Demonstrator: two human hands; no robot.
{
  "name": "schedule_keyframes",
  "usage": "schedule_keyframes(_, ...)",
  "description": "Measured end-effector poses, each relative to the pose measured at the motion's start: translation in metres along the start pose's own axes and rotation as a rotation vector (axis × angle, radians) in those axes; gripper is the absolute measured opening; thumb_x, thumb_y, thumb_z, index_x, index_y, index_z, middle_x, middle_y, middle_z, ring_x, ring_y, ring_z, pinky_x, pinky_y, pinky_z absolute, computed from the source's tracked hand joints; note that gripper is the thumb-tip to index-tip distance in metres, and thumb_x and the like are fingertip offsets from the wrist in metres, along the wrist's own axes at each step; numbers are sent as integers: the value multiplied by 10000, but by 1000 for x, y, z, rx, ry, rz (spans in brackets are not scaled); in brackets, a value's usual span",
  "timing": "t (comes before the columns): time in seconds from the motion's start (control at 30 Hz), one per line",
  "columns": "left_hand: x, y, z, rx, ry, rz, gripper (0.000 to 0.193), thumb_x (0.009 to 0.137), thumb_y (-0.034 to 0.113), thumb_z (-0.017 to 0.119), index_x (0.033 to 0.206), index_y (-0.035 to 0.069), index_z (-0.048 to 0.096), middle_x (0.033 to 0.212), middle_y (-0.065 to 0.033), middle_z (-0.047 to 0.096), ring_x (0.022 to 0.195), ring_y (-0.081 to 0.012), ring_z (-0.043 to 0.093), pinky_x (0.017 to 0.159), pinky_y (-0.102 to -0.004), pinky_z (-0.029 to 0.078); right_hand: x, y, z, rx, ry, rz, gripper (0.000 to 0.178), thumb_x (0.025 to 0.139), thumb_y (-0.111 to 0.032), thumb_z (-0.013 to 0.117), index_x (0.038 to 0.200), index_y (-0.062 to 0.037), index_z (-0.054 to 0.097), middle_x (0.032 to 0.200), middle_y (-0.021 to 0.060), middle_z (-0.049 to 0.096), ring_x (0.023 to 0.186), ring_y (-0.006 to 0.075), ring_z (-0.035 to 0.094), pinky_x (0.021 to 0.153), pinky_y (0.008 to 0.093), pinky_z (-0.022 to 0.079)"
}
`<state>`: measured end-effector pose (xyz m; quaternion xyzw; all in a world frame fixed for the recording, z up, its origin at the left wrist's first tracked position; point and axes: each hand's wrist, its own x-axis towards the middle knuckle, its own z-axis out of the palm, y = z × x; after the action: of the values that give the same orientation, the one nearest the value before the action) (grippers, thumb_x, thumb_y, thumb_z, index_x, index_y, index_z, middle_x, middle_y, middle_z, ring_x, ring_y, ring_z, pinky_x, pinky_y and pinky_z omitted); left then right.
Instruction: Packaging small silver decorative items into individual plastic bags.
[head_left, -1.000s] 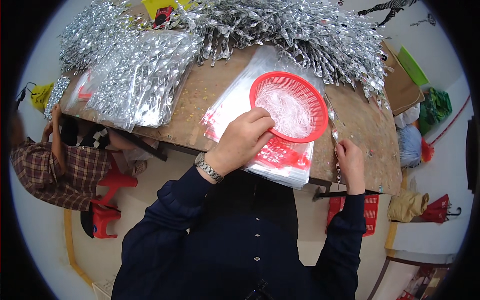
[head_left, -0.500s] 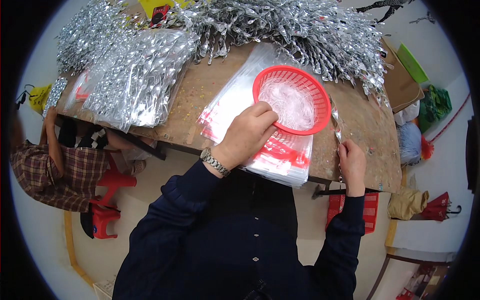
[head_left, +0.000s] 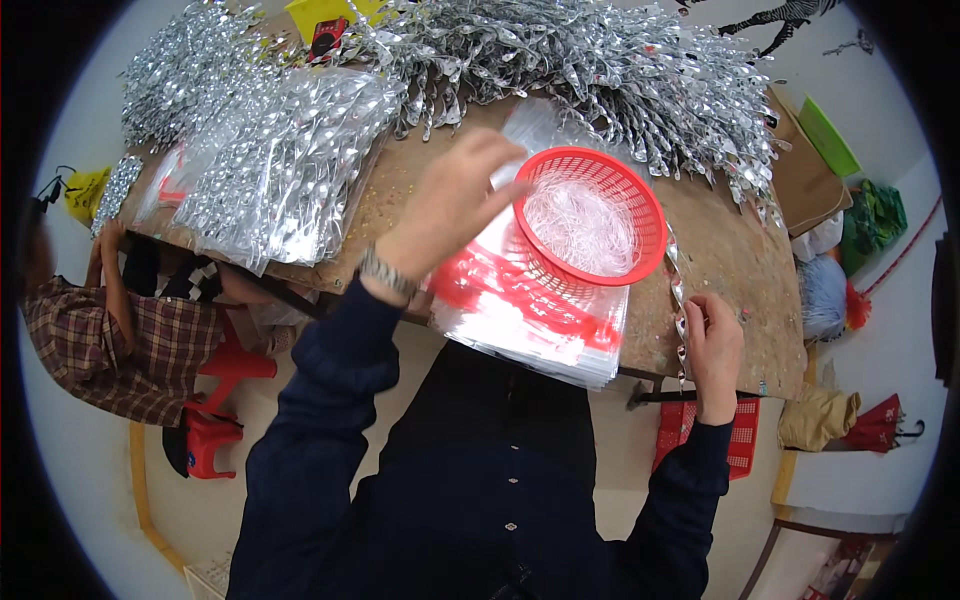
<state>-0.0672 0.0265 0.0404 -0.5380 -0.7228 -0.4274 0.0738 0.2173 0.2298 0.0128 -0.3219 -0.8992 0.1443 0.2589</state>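
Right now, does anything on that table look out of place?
One thing looks slightly askew: the stack of plastic bags beneath the red basket juts past the near edge of the table, so its front end overhangs.

We take this to be a small workshop for handwork. A broad, colour-speckled brown worktable (head_left: 740, 260) suggests it: twisted silver strands (head_left: 590, 65) lie massed along its far side, more of them fill clear packets (head_left: 290, 170) toward the left, and a stack of clear bags (head_left: 525, 330) with red printing lies at the near edge, under a red mesh basket (head_left: 634, 187) of fine pale threads (head_left: 585, 228). We also see a second person (head_left: 150, 345) seated at the left end, with red plastic stools (head_left: 212, 450) close by.
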Motion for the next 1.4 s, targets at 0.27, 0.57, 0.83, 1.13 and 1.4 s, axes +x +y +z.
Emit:
schedule_keyframes(0.27,95,-85,24,380,212,1,305,823,179,610,1116,98,593,1023,-157,579,856,-316,611,723,-395,513,-2,-19,1,66,19,-82,120,862,-123,596,921,-21,618,810,171,616,696,316,614,627,365,476)
schedule_keyframes(0.57,162,-121,42,785,285,184,310,792,74,565,1079,176,621,899,-112,576,800,-306,626,647,-404,538,-14,-33,-6,140,-49,-114,87,857,-39,592,920,20,596,772,147,585,652,230,576,608,300,461)
schedule_keyframes(0.83,159,-122,27,750,306,361,43,773,131,616,814,143,614,807,-44,548,755,-246,596,592,-370,503,-18,-47,-7,151,-121,-212,81,796,-28,626,868,-8,595,800,163,603,743,344,603,636,387,476)
schedule_keyframes(1.13,82,-48,2,372,492,483,210,757,15,668,960,63,637,1073,-97,641,918,-277,623,772,-347,504,-19,-60,-15,242,-133,-236,63,812,14,604,874,28,599,787,156,594,706,298,596,627,335,462)
schedule_keyframes(1.4,28,22,-50,241,543,719,190,708,7,688,880,20,608,914,-117,639,847,-291,630,735,-360,510,-13,-81,-21,354,-59,-330,114,829,44,581,940,30,605,774,112,572,649,180,546,599,263,430)
